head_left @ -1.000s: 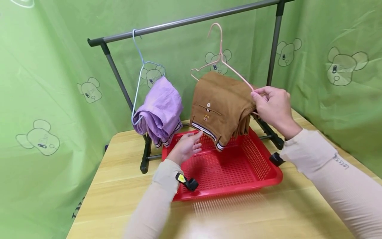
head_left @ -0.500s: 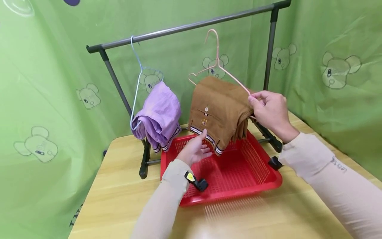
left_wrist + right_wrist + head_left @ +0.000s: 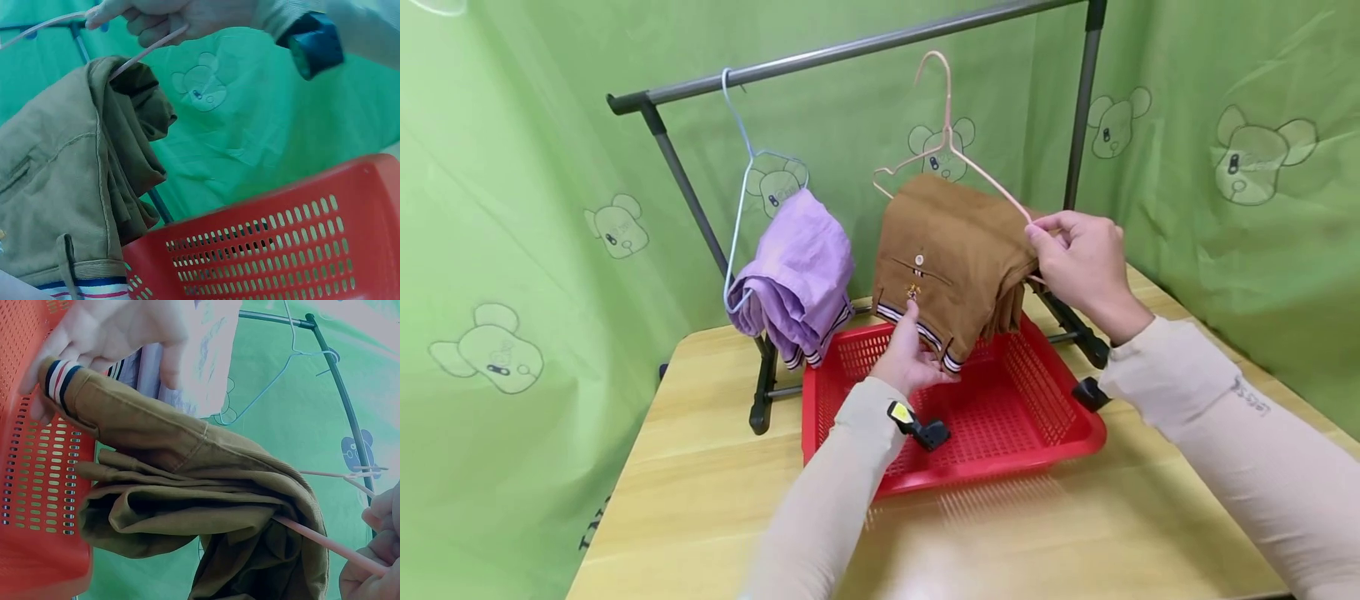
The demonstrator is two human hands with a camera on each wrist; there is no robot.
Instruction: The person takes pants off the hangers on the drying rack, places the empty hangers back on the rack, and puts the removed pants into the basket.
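My right hand pinches the right side of a pink wire hanger. Brown trousers hang folded over its lower bar, the waistband drooping toward the front. The hanger's hook stands free, in front of and below the rack's rail in the head view. My left hand is at the striped waistband, thumb up in front and fingers extended below the edge; in the right wrist view its thumb and fingers are spread apart. The left wrist view shows the trousers' folds and the right fingers on the hanger wire.
Purple trousers hang on a blue hanger hooked on the grey rack rail, to the left. Beneath the brown trousers stands a red perforated basket on the wooden table. A green curtain surrounds the table.
My left hand has moved right and up to the brown trousers' waistband, its thumb now in front of the cloth. The right hand keeps its pinch on the hanger, nearly still.
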